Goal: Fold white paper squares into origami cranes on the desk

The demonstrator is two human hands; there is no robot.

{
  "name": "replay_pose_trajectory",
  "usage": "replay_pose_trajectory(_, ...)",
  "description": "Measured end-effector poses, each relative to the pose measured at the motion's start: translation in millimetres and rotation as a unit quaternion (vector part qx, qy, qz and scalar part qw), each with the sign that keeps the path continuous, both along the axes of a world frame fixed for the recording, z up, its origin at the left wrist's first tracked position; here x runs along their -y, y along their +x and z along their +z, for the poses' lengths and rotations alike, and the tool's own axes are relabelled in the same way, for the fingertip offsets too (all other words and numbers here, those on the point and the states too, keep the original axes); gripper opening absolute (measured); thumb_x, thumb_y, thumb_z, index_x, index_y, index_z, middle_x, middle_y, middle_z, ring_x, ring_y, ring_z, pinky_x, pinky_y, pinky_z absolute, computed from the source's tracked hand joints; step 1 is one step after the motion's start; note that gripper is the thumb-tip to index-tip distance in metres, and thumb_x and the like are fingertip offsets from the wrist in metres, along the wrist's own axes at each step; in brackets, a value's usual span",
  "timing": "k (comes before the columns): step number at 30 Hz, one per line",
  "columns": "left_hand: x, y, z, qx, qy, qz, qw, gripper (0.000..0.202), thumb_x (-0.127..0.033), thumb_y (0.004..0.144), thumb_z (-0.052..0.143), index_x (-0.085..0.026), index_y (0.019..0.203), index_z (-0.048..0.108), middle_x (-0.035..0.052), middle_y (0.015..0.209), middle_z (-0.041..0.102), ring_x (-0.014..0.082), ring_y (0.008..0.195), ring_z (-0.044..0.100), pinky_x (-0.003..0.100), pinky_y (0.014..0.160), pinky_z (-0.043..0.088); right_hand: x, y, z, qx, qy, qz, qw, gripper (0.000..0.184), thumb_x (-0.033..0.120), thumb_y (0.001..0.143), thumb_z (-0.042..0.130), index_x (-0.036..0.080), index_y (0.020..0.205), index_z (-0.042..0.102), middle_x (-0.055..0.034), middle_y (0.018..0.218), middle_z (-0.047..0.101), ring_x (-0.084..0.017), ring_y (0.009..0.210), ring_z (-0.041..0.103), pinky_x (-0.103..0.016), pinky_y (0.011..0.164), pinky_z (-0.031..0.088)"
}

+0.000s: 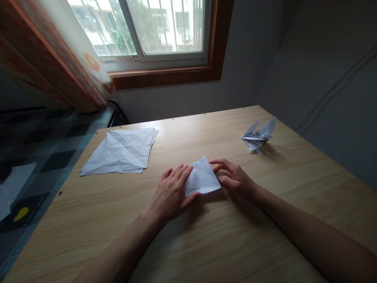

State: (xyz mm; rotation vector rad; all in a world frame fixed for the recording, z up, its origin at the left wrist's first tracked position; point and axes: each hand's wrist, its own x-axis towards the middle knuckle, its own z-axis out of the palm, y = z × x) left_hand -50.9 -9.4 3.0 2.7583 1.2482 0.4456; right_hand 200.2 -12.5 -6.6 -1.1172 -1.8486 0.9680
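A small folded piece of white paper (202,176) with crease lines lies on the table in front of me. My left hand (176,188) holds its left side, fingers over the top and thumb along the near edge. At the right edge of the paper is my right hand (234,179), its fingers loosely bent and apart. Its index fingertip and thumb are at the paper's edge; whether they press on it I cannot tell.
Creased white sheets (126,151) lie stacked at the table's left. A folded paper figure (257,135) with pointed wings stands at the back right. The wooden table (182,251) borders a checked cloth surface (55,147) on the left. Beyond is a window (173,27).
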Motion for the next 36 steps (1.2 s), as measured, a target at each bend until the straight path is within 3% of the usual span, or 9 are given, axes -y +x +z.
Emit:
replay_pose_trajectory(5,2,1,2.8,-0.012,0.005,0.009,1.0,0.052,-0.053,0.093,0.045,-0.015,0.127,0.054,0.0163,0.138,0.055,0.0324,0.129,0.048,0.051,0.104,0.035,2,-1,2.5,0.127,0.204,-0.027,0.97,0.032,0.034,0.084,0.059,0.016,0.11,0.063,-0.0117,0.104,0.064,-0.026,0.098,0.059,-0.043,0.088,0.046)
replay_pose_trajectory(8,2,0,2.0,-0.02,0.013,0.001,1.0,0.059,-0.061,0.089,0.047,-0.015,0.124,0.056,0.0177,0.138,0.054,0.0347,0.129,0.047,0.053,0.104,0.035,6,-6,2.1,0.232,0.328,0.054,0.914,0.042,0.055,0.082,0.064,0.017,0.101,0.065,-0.0114,0.1,0.063,-0.025,0.091,0.056,-0.041,0.083,0.043)
replay_pose_trajectory(10,2,0,0.8,-0.018,0.017,-0.006,1.0,0.07,-0.07,0.082,0.05,-0.015,0.125,0.056,0.0186,0.137,0.054,0.0367,0.129,0.046,0.055,0.104,0.034,10,-11,0.8,0.272,0.356,0.112,0.887,0.035,0.052,0.088,0.058,0.018,0.09,0.064,-0.0077,0.089,0.063,-0.02,0.081,0.055,-0.035,0.077,0.043)
replay_pose_trajectory(15,-1,0,-0.2,0.003,0.022,-0.061,0.998,0.064,-0.071,0.079,0.056,-0.019,0.115,0.061,0.0145,0.129,0.06,0.0336,0.123,0.052,0.052,0.105,0.034,14,-18,0.9,0.344,0.38,0.11,0.852,0.024,0.018,0.096,0.045,0.017,0.077,0.06,-0.0035,0.074,0.059,-0.016,0.069,0.05,-0.03,0.065,0.038)
replay_pose_trajectory(20,-1,1,3.1,0.047,0.015,-0.13,0.99,0.038,-0.054,0.086,0.059,-0.021,0.102,0.064,0.0097,0.111,0.069,0.026,0.109,0.061,0.041,0.094,0.045,15,-17,4.4,0.366,0.368,0.123,0.846,0.028,0.006,0.094,0.04,0.017,0.076,0.058,-0.0036,0.071,0.058,-0.016,0.064,0.048,-0.028,0.059,0.035)
replay_pose_trajectory(24,0,0,2.3,0.087,0.025,-0.135,0.987,0.01,-0.026,0.088,0.056,-0.021,0.093,0.063,0.0051,0.098,0.071,0.0205,0.101,0.062,0.036,0.089,0.047,15,-17,3.9,0.34,0.352,0.08,0.868,0.027,0.009,0.094,0.041,0.017,0.076,0.058,-0.0036,0.07,0.059,-0.016,0.066,0.05,-0.028,0.06,0.035)
replay_pose_trajectory(29,-2,-2,-1.6,0.093,0.027,-0.097,0.991,0.016,-0.02,0.091,0.052,-0.02,0.077,0.06,0.0029,0.084,0.068,0.0167,0.082,0.06,0.032,0.079,0.048,16,-19,4.5,0.31,0.353,0.082,0.879,0.038,0.047,0.095,0.048,0.018,0.073,0.057,-0.0044,0.072,0.06,-0.018,0.066,0.05,-0.031,0.06,0.034)
replay_pose_trajectory(33,-4,-1,-0.4,0.084,0.037,-0.025,0.995,0.028,-0.03,0.092,0.053,-0.02,0.067,0.059,0.0045,0.08,0.065,0.0176,0.077,0.056,0.033,0.074,0.048,17,-23,6.6,0.346,0.318,0.027,0.882,0.031,0.027,0.097,0.045,0.018,0.07,0.056,-0.0046,0.072,0.06,-0.017,0.066,0.051,-0.03,0.061,0.032)
replay_pose_trajectory(36,-4,0,1.6,0.07,0.043,0.011,0.997,0.031,-0.034,0.092,0.053,-0.019,0.065,0.06,0.0053,0.081,0.064,0.0192,0.079,0.054,0.035,0.074,0.047,18,-25,6.4,0.373,0.27,-0.018,0.887,0.026,0.025,0.095,0.049,0.018,0.072,0.057,-0.0051,0.075,0.061,-0.018,0.07,0.053,-0.03,0.063,0.034)
